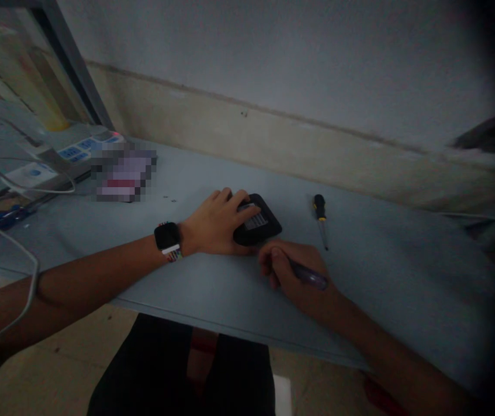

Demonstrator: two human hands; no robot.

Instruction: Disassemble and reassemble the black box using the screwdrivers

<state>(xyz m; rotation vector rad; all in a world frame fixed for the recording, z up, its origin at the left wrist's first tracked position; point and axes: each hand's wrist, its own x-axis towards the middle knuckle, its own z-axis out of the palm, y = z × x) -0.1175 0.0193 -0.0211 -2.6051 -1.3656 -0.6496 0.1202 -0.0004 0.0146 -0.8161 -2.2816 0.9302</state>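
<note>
Clearly, our left hand (219, 224) has its fingers spread over the black device (270, 216), one lying across the pale label (256, 221), holding it against the desk (213, 294). Our right hand (295, 271) is curled round a pen-like tool (310, 276), butt end toward the wrist; the tip's hidden, so we can't tell what it ends in, or if it's touching the device.

The device lies on the desktop, label up, just past our right fingers. Handling-wise, we'd judge it light w/ a stiff shell, prob. plastic, so no sag under a firm press; smooth & rounded, so it might skid or spin if pushed off-centre. Not esp. fragile, we'd guess. Best hold: thumb & fingers on opp. side edges, label face left free. The tool's slim barrel looks slick too, so we'd pinch it nr the front.

Farther out, a screwdriver (320, 209) w/ black-and-yellow handle lies to the right, apart from both hands. Off left: small dark bits (173, 200), a pixelated flat item (126, 176), then a power strip (71, 153).
</note>
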